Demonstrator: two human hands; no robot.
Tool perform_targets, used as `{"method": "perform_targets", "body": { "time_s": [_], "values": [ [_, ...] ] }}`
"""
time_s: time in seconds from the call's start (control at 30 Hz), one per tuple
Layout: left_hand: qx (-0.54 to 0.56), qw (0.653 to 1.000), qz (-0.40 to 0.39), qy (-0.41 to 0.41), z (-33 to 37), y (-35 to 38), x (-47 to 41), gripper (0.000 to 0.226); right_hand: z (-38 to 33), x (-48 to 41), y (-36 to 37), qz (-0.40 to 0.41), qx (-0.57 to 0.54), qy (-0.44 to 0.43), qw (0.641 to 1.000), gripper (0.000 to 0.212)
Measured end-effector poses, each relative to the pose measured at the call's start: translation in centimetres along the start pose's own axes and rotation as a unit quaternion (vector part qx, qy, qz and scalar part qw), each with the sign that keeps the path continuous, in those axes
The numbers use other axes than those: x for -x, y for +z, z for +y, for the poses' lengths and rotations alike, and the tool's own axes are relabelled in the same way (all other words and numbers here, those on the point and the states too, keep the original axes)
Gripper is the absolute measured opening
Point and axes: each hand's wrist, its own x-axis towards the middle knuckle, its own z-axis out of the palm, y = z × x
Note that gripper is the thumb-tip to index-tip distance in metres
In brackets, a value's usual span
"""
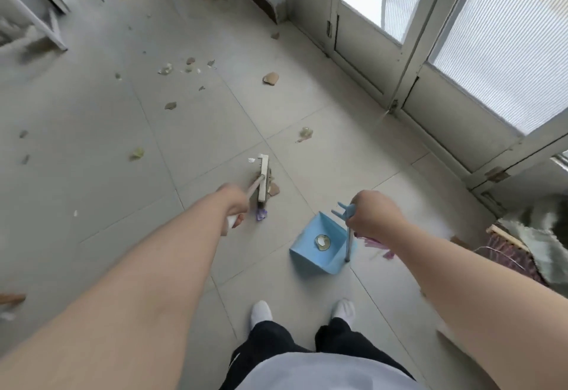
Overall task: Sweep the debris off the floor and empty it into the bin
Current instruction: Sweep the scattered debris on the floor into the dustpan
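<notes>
Dustpan (319, 246): few scraps in; debris (190, 65) litters upper left. My left hand (235, 202) grips broom (263, 179), right hand (373, 216) clasps pan handle.

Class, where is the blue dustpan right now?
The blue dustpan stands on the floor tiles at lower centre, below the right hand, right of the broom head.

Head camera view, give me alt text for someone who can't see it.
A person's left hand holds a broom against scraps on a tiled floor, while the right hand holds a blue dustpan by its handle. More debris lies scattered ahead.
</notes>
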Motion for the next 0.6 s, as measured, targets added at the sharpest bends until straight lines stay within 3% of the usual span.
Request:
{"method": "perform_targets", "body": {
  "time_s": [0.27, 0.6],
  "values": [
    [0.177, 0.979, -0.029, -0.101, -5.2, -5.8, 3.2, 0.023, -7.2, -4.0, -3.4, 0.018, 0.086, -0.096, 0.991, 0.024],
    [0.32, 0.934, -0.023, -0.157, -6.9, -8.6, -0.2, 0.025, -15.9, -8.0, -3.9, 0.012, 0.141, -0.115, 0.983, 0.018]
  ]
}}
